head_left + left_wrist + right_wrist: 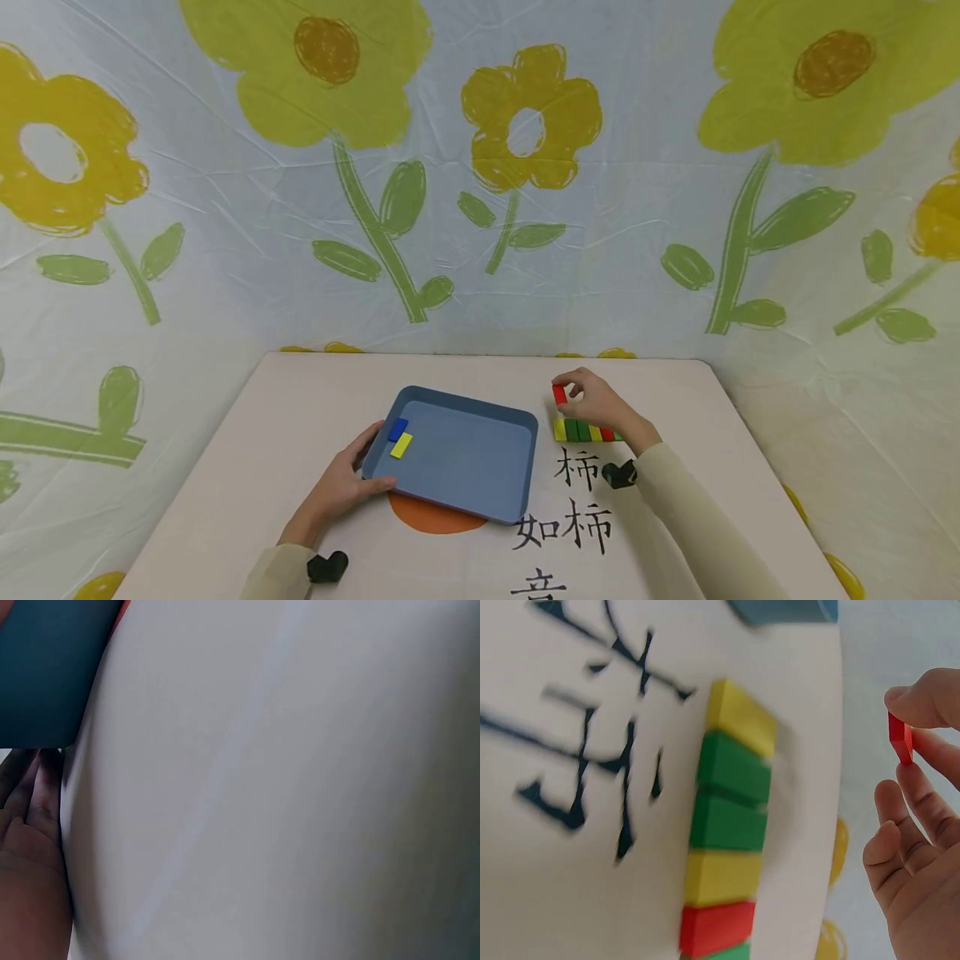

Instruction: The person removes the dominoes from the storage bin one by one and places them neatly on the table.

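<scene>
A blue tray (457,454) lies slightly turned on the table, with a blue block (398,430) and a yellow block (401,445) inside near its left wall. My left hand (348,477) holds the tray's near left corner, thumb at the front side and fingers along the left; the left wrist view shows the fingers partly hidden by the tray (49,675). Between thumb and fingers, my right hand (600,402) pinches a red block (900,738), raised above the table. Below that hand stands a row of yellow, green and red blocks (731,817), touching side by side.
The pale table (315,400) bears black written characters (577,468) right of the tray and an orange disc (438,515) partly under it. A flowered sheet (630,275) hangs behind the table and along both sides.
</scene>
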A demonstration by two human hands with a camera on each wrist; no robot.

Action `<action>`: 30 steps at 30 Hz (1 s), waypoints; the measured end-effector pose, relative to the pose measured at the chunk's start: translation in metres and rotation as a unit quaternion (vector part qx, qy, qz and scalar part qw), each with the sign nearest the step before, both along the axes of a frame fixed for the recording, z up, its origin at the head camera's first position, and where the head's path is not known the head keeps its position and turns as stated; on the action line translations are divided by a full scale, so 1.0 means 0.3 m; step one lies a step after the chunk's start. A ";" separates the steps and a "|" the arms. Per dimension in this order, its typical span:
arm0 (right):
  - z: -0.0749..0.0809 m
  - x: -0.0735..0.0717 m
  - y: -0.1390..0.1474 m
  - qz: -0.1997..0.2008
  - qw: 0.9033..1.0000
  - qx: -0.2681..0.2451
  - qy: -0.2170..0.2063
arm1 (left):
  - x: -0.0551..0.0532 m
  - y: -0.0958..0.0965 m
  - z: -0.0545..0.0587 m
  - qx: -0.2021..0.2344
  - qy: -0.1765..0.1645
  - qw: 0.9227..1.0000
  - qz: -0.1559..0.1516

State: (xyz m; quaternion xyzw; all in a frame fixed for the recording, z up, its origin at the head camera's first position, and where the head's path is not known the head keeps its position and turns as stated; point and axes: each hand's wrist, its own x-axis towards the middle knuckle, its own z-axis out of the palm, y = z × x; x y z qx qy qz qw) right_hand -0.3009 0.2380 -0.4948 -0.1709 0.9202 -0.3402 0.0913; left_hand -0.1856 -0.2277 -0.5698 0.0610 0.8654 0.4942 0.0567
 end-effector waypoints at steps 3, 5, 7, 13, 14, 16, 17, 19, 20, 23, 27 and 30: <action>-0.011 0.008 0.047 -0.012 1.000 0.011 0.004 | -0.002 -0.001 -0.002 0.001 -0.001 1.000 0.001; -0.020 0.012 0.080 -0.019 1.000 0.017 0.010 | -0.002 -0.002 -0.003 0.000 -0.005 1.000 0.003; -0.029 0.017 0.114 -0.025 0.999 0.022 0.012 | -0.003 -0.001 -0.003 0.000 -0.006 1.000 0.003; -0.046 0.038 0.208 -0.058 0.997 0.041 0.002 | 0.001 0.000 0.000 0.005 -0.007 1.000 0.000; -0.048 0.042 0.222 -0.065 0.997 0.044 -0.001 | 0.001 0.000 -0.001 0.004 -0.007 1.000 0.001; -0.049 0.048 0.253 -0.069 0.996 0.051 0.002 | 0.002 0.000 -0.002 0.003 -0.004 1.000 0.002; -0.051 0.052 0.268 -0.069 0.996 0.053 0.004 | 0.002 0.000 -0.003 0.001 -0.004 1.000 0.003; -0.057 0.058 0.299 -0.068 0.996 0.056 0.016 | 0.002 0.000 -0.005 -0.001 -0.004 1.000 0.005; -0.061 0.061 0.314 -0.067 0.996 0.059 0.023 | 0.001 -0.001 -0.004 -0.001 -0.004 1.000 0.005; -0.077 0.071 0.353 -0.067 0.995 0.063 0.029 | 0.002 0.000 -0.003 -0.003 -0.006 1.000 0.005; -0.098 0.084 0.394 -0.089 0.994 0.067 0.002 | 0.003 0.002 0.000 -0.005 -0.006 1.000 0.004; -0.106 0.092 0.421 -0.102 0.992 0.070 -0.015 | 0.002 0.003 0.000 -0.005 -0.006 1.000 0.003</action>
